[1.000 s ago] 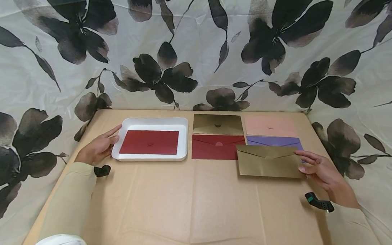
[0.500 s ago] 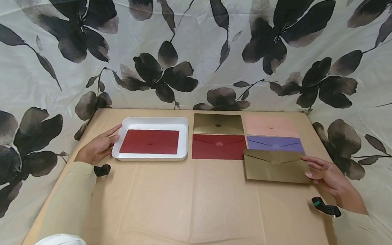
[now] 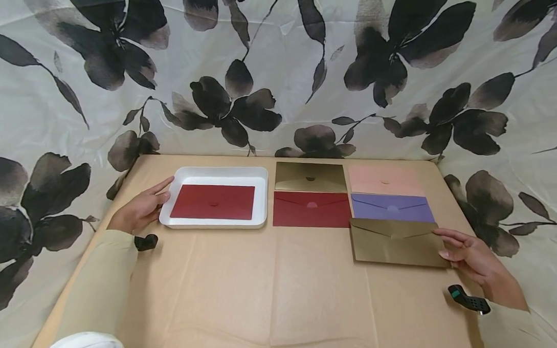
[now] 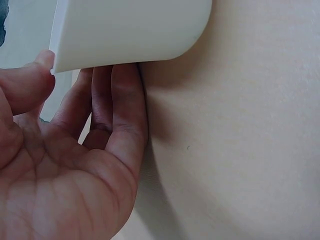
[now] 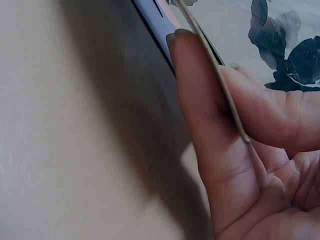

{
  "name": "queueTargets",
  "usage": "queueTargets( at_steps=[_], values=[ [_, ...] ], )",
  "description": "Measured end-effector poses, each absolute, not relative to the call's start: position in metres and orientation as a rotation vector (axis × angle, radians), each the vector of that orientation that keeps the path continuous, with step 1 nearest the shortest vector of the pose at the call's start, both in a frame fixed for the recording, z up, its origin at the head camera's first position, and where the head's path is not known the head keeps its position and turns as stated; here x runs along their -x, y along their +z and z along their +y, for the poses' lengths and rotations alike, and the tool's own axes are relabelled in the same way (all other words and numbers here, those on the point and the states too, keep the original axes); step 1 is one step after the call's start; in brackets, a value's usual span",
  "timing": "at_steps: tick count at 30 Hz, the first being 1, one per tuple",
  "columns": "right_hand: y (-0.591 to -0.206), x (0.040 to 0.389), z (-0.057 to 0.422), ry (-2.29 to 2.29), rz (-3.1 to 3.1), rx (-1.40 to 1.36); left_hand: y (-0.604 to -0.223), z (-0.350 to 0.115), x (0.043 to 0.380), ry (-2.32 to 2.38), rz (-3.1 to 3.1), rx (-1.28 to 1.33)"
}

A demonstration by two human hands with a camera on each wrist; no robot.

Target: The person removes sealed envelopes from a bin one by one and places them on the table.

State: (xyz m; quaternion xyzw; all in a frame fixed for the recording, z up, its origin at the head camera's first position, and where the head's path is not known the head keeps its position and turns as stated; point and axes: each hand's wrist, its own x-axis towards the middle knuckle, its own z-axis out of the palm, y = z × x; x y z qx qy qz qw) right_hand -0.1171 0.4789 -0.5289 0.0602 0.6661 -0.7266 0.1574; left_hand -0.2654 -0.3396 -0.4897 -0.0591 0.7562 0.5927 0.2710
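My right hand [image 3: 479, 264] pinches the right edge of a gold envelope [image 3: 396, 244], thumb on one face and fingers on the other. In the right wrist view the envelope [image 5: 220, 80] shows edge-on between thumb and fingers. It lies in front of a purple envelope [image 3: 390, 206] and overlaps its lower edge. At the left, my left hand [image 3: 139, 209] holds the left side of a white tray [image 3: 214, 172]. The left wrist view has the thumb at the tray's rim [image 4: 125, 35] and the fingers beneath. Inside the tray lies a red envelope [image 3: 212, 202].
Behind lie a second gold envelope [image 3: 310, 176], a second red envelope [image 3: 311, 208] and a pink envelope [image 3: 385, 180], side by side with the purple one. All rest on a tan covered table [image 3: 245, 288]. A floral cloth [image 3: 275, 66] hangs behind it.
My right hand has drawn the gold envelope toward me and slightly right, uncovering most of the purple envelope. The left hand and the tray stay where they were.
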Motion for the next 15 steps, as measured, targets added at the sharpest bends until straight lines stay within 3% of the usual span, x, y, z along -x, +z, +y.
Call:
queueTargets(
  at_steps=[15],
  values=[
    [-0.531,0.1101,0.4893,-2.062,1.923,-0.12,-0.4876,-0.3394,0.2664,1.563,2.055,0.138]
  ],
)
